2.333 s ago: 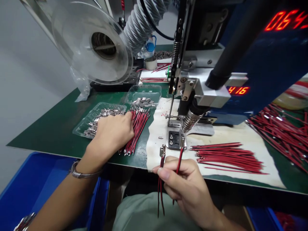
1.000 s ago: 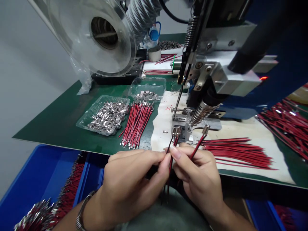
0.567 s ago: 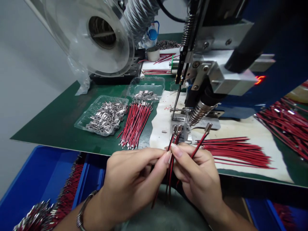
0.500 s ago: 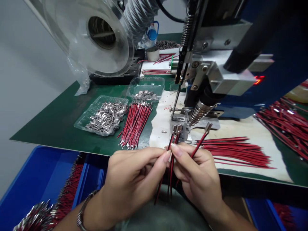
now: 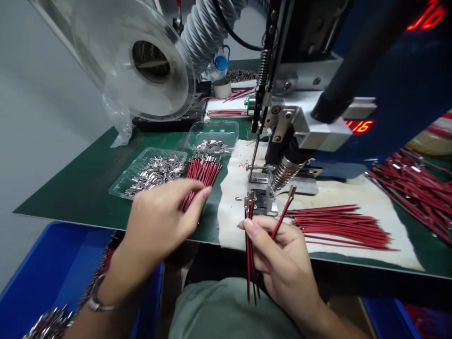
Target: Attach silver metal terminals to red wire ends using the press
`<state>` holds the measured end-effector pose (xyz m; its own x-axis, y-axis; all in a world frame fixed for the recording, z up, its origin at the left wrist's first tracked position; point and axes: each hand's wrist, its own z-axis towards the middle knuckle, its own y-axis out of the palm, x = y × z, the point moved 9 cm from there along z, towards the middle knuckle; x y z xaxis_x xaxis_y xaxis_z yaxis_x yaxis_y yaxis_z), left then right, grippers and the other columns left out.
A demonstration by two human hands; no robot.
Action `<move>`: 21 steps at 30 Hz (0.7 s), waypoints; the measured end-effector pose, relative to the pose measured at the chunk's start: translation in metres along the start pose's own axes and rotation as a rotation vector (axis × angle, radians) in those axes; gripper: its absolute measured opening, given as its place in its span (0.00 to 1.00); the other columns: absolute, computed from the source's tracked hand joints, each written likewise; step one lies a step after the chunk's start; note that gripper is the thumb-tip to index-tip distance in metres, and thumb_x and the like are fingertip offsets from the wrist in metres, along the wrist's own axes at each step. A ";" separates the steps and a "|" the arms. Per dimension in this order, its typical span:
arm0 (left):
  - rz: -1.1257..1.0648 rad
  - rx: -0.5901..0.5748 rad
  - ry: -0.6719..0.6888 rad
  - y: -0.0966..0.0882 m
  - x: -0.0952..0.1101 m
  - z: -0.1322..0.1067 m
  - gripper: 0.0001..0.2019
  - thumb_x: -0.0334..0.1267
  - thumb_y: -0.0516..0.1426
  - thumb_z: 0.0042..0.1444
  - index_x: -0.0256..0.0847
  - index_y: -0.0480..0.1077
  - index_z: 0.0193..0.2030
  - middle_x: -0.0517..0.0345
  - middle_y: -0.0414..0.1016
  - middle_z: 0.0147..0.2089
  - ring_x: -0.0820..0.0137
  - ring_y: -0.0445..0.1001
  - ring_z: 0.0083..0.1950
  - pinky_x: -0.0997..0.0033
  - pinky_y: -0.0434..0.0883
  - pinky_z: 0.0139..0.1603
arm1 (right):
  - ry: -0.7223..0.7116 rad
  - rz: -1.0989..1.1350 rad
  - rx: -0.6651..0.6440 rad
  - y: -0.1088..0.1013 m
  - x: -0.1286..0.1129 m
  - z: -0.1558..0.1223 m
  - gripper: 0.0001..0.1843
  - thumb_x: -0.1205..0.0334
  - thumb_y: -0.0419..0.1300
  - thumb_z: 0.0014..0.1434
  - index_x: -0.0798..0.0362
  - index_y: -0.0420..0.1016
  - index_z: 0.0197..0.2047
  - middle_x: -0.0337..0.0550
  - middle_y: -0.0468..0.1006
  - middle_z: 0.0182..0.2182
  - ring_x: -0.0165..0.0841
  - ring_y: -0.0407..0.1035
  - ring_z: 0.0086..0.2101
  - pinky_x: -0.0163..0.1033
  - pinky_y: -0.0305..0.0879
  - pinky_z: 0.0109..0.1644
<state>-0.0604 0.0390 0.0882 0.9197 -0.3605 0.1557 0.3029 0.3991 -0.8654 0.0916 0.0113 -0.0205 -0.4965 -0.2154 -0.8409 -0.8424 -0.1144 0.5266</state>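
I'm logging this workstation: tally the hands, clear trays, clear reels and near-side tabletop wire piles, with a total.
Hands: 2 (left hand, right hand)
Clear trays: 2 (front tray, rear tray)
Clear reel: 1
Wire piles: 3 (left pile, middle pile, right pile)
Total: 8

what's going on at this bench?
A person's right hand holds a few red and black wires with metal tips, one fanned apart from the rest, in front of a blue machine. The left hand is over the near part of a pile of tipped wires; whether its fingers hold anything can't be seen. Beside that pile, a clear tray holds loose metal parts. More wires lie on the paper to the right.
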 end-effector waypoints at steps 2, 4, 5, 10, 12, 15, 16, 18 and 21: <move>0.265 -0.129 -0.152 0.014 -0.022 0.015 0.14 0.47 0.56 0.69 0.41 0.78 0.41 0.51 0.85 0.39 0.52 0.84 0.39 0.60 0.70 0.32 | 0.005 0.007 0.002 0.001 0.001 0.000 0.20 0.47 0.70 0.63 0.56 0.79 0.30 0.29 0.52 0.19 0.19 0.40 0.20 0.30 0.36 0.20; 0.420 -0.279 -0.236 0.027 -0.034 0.027 0.18 0.53 0.53 0.69 0.41 0.77 0.42 0.47 0.84 0.41 0.44 0.84 0.42 0.57 0.68 0.30 | 0.003 0.021 0.008 0.002 0.001 0.000 0.20 0.46 0.70 0.62 0.55 0.80 0.30 0.28 0.52 0.19 0.19 0.40 0.19 0.30 0.37 0.20; 0.460 -0.346 -0.252 0.033 -0.036 0.031 0.20 0.54 0.52 0.69 0.41 0.77 0.42 0.45 0.84 0.41 0.42 0.83 0.42 0.56 0.69 0.30 | 0.000 0.032 0.011 0.002 0.001 0.001 0.19 0.46 0.71 0.62 0.55 0.81 0.31 0.28 0.53 0.18 0.19 0.40 0.19 0.30 0.37 0.20; 0.508 -0.531 -0.214 0.051 -0.035 0.037 0.23 0.51 0.45 0.71 0.38 0.76 0.45 0.40 0.84 0.44 0.42 0.83 0.45 0.53 0.72 0.36 | -0.008 0.039 0.042 -0.001 0.000 0.002 0.19 0.46 0.72 0.60 0.55 0.83 0.32 0.28 0.53 0.18 0.19 0.40 0.19 0.29 0.37 0.19; 0.494 -0.552 -0.172 0.055 -0.033 0.037 0.22 0.48 0.44 0.70 0.37 0.76 0.44 0.39 0.84 0.44 0.43 0.84 0.44 0.54 0.72 0.37 | -0.002 0.035 0.042 -0.001 0.000 0.003 0.19 0.47 0.72 0.60 0.56 0.82 0.32 0.28 0.53 0.18 0.19 0.41 0.19 0.28 0.37 0.19; 0.476 -0.552 -0.134 0.057 -0.032 0.038 0.21 0.44 0.45 0.69 0.38 0.76 0.40 0.37 0.85 0.43 0.44 0.84 0.42 0.56 0.71 0.36 | 0.011 0.053 0.030 0.001 0.002 0.004 0.19 0.47 0.71 0.61 0.56 0.81 0.31 0.28 0.53 0.18 0.19 0.40 0.19 0.28 0.37 0.19; 0.474 -0.547 -0.133 0.057 -0.032 0.038 0.20 0.44 0.45 0.69 0.38 0.76 0.39 0.37 0.85 0.42 0.44 0.84 0.41 0.56 0.71 0.36 | 0.013 0.059 0.026 0.002 0.002 0.004 0.19 0.47 0.71 0.61 0.56 0.81 0.31 0.28 0.52 0.18 0.19 0.40 0.19 0.28 0.37 0.19; 0.471 -0.524 -0.142 0.055 -0.033 0.038 0.19 0.43 0.46 0.68 0.38 0.76 0.39 0.37 0.85 0.40 0.44 0.84 0.40 0.57 0.71 0.35 | 0.011 0.066 0.021 0.003 0.003 0.004 0.19 0.47 0.72 0.61 0.56 0.81 0.31 0.28 0.52 0.18 0.19 0.40 0.19 0.28 0.37 0.19; 0.448 -0.451 -0.190 0.047 -0.037 0.038 0.18 0.43 0.48 0.68 0.38 0.77 0.39 0.37 0.84 0.37 0.43 0.83 0.37 0.57 0.68 0.34 | 0.014 0.065 0.017 0.003 0.003 0.003 0.19 0.47 0.72 0.60 0.56 0.81 0.31 0.27 0.52 0.18 0.18 0.40 0.18 0.28 0.37 0.18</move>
<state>-0.0710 0.1029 0.0595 0.9728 -0.0703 -0.2205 -0.2158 0.0689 -0.9740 0.0869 0.0135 -0.0219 -0.5474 -0.2357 -0.8030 -0.8120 -0.0829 0.5778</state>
